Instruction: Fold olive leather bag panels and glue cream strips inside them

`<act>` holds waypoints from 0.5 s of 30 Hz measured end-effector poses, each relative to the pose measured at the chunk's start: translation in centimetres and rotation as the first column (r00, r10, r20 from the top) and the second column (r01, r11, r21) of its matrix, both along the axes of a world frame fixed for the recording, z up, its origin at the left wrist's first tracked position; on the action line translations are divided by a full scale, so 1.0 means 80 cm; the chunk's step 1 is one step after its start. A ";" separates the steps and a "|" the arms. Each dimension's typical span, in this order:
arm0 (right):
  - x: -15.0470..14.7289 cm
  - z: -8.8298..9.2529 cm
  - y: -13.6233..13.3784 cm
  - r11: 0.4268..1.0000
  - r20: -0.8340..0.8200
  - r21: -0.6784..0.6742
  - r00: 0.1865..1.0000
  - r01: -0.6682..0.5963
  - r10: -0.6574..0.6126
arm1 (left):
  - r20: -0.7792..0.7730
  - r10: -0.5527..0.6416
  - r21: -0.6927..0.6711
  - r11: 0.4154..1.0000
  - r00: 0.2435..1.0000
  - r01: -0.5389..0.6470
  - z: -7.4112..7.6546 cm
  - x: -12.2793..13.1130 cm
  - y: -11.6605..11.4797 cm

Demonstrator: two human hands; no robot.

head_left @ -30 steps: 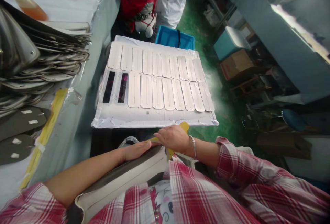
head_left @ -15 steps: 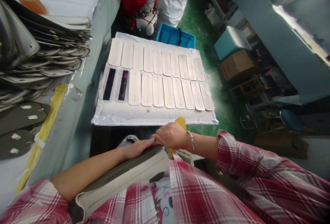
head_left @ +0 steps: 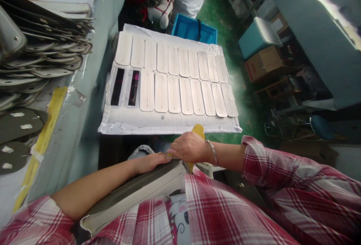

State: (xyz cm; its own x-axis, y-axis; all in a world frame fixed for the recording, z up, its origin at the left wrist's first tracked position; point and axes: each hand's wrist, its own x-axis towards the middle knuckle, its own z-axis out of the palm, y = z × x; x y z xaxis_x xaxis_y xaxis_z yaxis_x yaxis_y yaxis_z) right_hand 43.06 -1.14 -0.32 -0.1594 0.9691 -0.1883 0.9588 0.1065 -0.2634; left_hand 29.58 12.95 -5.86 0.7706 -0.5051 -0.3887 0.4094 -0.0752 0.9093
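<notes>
A long grey and cream flat piece lies across my lap. My left hand rests flat on its far end, fingers stretched out. My right hand is closed over a yellow tool whose rounded tip sticks out past my knuckles, pressed at the end of the piece. A bracelet is on my right wrist. Just beyond my hands is a white board holding two rows of several pale oblong strips; two slots at its left show dark.
A bench on the left carries stacked grey flat parts and a yellow strip along its edge. Beyond the board stand a blue crate, a white sack and a person in red. Boxes and clutter fill the green floor at right.
The view has shifted slightly, so the board sits a little higher and closer. Both hands stay at the end of the piece, the right one edging slightly up.
</notes>
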 end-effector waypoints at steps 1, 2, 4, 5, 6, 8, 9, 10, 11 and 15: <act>0.000 0.000 0.002 1.000 0.000 -0.005 1.000 -0.005 0.005 | -0.003 0.003 0.003 1.000 1.000 -0.003 -0.001 -0.001 0.001; 0.001 0.000 0.004 1.000 -0.003 -0.009 1.000 -0.007 0.007 | -0.009 0.004 0.006 1.000 1.000 -0.004 -0.002 -0.002 0.001; 0.002 0.000 0.009 1.000 -0.014 -0.015 1.000 -0.024 0.024 | -0.020 -0.001 0.008 1.000 1.000 0.001 -0.004 -0.003 0.002; 0.002 0.000 0.012 0.999 -0.022 -0.018 0.999 -0.041 0.041 | -0.023 -0.006 0.000 1.000 1.000 0.006 -0.004 -0.004 0.003; 0.003 0.000 0.015 0.998 -0.029 -0.023 0.998 -0.061 0.060 | -0.024 -0.011 -0.012 1.000 1.000 0.010 -0.004 -0.004 0.003; 0.004 0.001 0.020 0.995 -0.040 -0.032 0.995 -0.095 0.093 | -0.020 -0.011 -0.032 0.999 1.000 0.010 -0.003 -0.004 0.004; 0.004 0.001 0.021 0.994 -0.043 -0.036 0.994 -0.100 0.098 | -0.016 -0.008 -0.033 0.999 1.000 0.007 -0.002 -0.004 0.004; 0.004 0.001 0.022 0.994 -0.046 -0.040 0.994 -0.098 0.096 | -0.015 -0.007 -0.026 1.000 1.000 0.007 -0.001 -0.004 0.003; 0.003 0.001 0.022 0.995 -0.049 -0.041 0.995 -0.092 0.090 | -0.013 -0.008 -0.013 1.000 1.000 0.008 0.000 -0.004 0.003; 0.000 -0.002 0.013 0.999 -0.061 -0.022 0.997 -0.043 0.041 | -0.005 -0.009 0.032 0.999 1.000 0.009 0.004 -0.003 0.001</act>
